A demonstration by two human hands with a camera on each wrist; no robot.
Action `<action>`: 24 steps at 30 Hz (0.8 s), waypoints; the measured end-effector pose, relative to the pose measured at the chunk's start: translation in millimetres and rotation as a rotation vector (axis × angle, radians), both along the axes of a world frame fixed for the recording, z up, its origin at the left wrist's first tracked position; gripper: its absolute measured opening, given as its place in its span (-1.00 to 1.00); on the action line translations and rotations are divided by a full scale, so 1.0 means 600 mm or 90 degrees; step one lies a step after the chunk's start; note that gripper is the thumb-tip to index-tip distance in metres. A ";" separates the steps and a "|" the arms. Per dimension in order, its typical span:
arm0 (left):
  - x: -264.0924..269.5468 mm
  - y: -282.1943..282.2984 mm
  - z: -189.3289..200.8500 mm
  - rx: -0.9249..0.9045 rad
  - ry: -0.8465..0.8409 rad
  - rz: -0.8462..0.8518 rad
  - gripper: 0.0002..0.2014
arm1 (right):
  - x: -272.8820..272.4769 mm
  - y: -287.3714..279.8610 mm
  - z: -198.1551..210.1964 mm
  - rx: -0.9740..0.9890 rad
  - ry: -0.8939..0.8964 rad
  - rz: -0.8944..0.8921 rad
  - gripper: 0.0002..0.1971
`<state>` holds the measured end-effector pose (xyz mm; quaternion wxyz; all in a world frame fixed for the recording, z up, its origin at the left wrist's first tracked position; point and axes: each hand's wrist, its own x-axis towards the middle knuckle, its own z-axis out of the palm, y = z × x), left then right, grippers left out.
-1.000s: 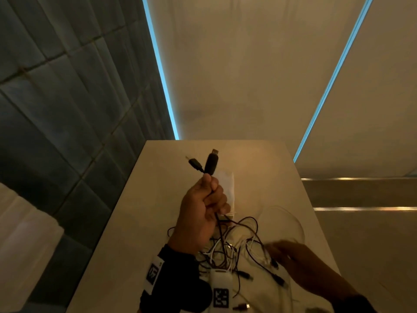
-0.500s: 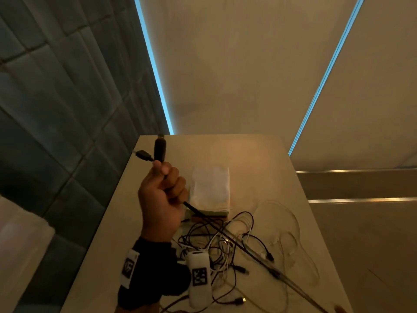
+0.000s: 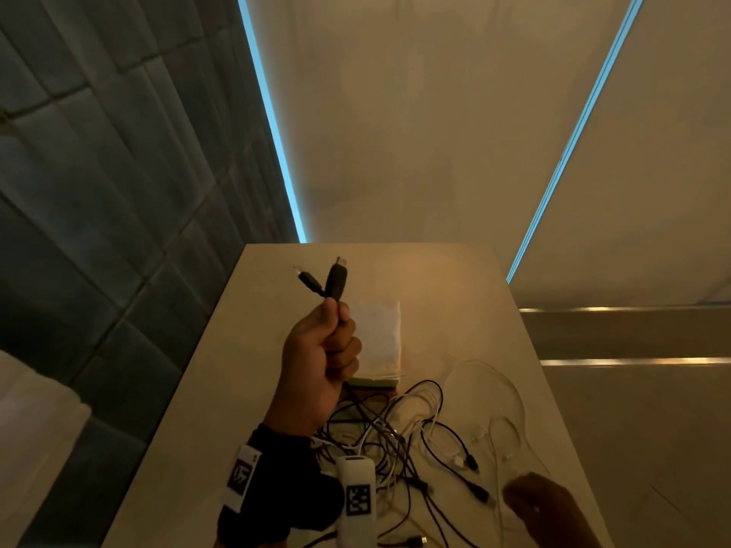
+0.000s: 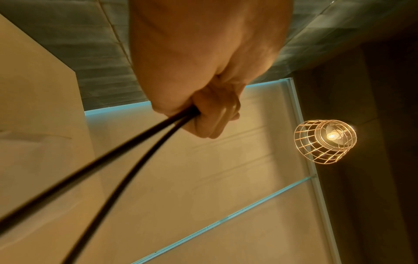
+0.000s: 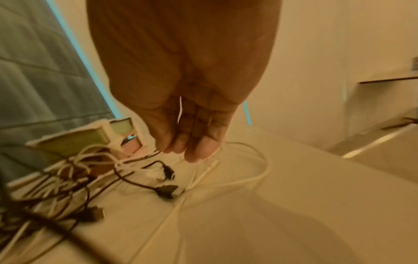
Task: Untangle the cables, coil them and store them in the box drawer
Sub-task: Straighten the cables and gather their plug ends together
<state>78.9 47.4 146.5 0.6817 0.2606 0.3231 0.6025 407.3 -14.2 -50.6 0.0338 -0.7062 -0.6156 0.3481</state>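
Note:
My left hand [image 3: 330, 342] is raised above the table and grips a black cable [image 3: 336, 278] just below its two plugs, which stick up out of the fist. In the left wrist view two black strands [image 4: 126, 153] run out of the curled fingers [image 4: 210, 114]. They drop into a tangle of black and white cables [image 3: 391, 441] on the table. My right hand [image 3: 542, 504] hovers low at the tangle's right edge, fingers [image 5: 192, 142] hanging fairly straight above a white cable [image 5: 255, 176]. A thin white strand shows against the fingers.
A small box with green and pink drawers [image 5: 97, 137] stands just behind the tangle, white-topped in the head view [image 3: 379, 338]. The beige table [image 3: 455, 294] is narrow, with a grey tiled wall on its left and a drop on its right. A wire-cage lamp [image 4: 325, 141] hangs overhead.
My right hand, which had drawn a black strand taut out toward the lower right, is back beside the tangle. My left hand swung left with the plugs and has returned to the middle.

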 end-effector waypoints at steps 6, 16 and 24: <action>-0.002 -0.001 -0.004 0.013 0.002 0.000 -0.72 | -0.067 0.003 -0.031 -0.060 -0.134 0.212 -0.72; 0.003 -0.004 -0.025 0.001 0.109 0.022 -0.73 | -0.088 0.064 0.132 0.250 0.178 0.192 -0.89; 0.048 -0.009 -0.035 -0.031 0.320 0.029 -0.73 | -0.231 0.116 0.243 0.204 0.734 -0.056 -0.73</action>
